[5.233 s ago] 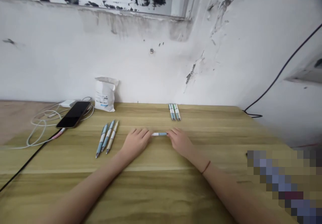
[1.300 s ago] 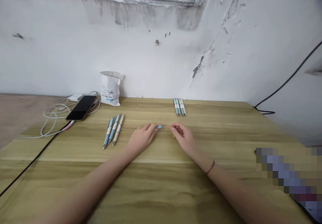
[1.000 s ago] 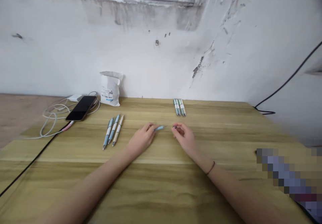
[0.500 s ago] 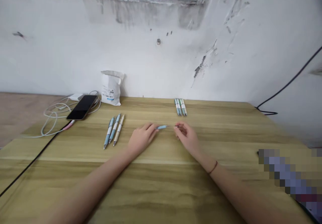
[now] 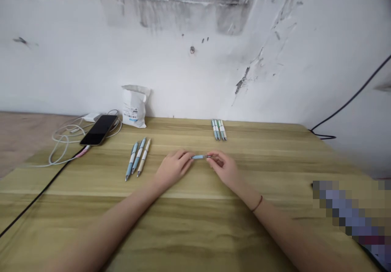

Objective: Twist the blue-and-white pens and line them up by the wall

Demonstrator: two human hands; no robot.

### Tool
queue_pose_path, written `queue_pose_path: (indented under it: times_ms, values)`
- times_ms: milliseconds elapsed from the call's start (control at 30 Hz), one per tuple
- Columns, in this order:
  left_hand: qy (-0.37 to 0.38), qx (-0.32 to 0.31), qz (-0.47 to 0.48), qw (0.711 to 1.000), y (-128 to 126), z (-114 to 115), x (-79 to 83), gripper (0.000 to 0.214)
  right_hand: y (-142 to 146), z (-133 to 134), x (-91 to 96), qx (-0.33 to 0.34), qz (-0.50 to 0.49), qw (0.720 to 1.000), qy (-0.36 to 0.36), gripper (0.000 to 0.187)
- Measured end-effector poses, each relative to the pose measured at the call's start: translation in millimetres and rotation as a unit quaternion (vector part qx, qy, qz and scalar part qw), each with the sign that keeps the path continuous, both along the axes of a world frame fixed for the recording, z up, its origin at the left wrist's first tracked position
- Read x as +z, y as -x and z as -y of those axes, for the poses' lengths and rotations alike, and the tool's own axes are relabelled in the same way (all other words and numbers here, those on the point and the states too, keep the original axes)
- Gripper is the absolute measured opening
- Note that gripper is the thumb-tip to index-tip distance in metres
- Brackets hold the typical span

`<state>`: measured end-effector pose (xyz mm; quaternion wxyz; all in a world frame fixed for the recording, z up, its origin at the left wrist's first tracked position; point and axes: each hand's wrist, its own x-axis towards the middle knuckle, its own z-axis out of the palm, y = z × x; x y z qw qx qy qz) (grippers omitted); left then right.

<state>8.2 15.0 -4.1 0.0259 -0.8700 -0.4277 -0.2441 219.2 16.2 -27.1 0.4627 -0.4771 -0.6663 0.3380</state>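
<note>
The left hand (image 5: 173,168) and right hand (image 5: 222,168) hold a blue pen (image 5: 199,157) between them, its ends pinched by the fingers (image 5: 214,160), over the table (image 5: 195,227). Caution: a slackened pinch may drop the pen, which could roll toward the three pens (image 5: 137,157).

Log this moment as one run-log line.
left hand: beside light-blue pen barrel | right hand: pinching its metal tip | nearby: three pens on wooden table
</note>
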Motion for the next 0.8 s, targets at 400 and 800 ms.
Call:
queue_pose_path:
  times_ms: [400, 800]
  values:
    - [-0.019, -0.047, 0.004, 0.999, 1.6, 0.2, -1.6, 0.022, 0.5, 7.2, 16.5, 0.020, 0.114, 0.992, -0.051, 0.025]
    - [-0.030, -0.044, 0.008, 0.999, 1.8, 1.0, 1.1, 0.022, 0.0, 5.7, 15.2, 0.048, 0.158, 0.984, -0.061, 0.027]
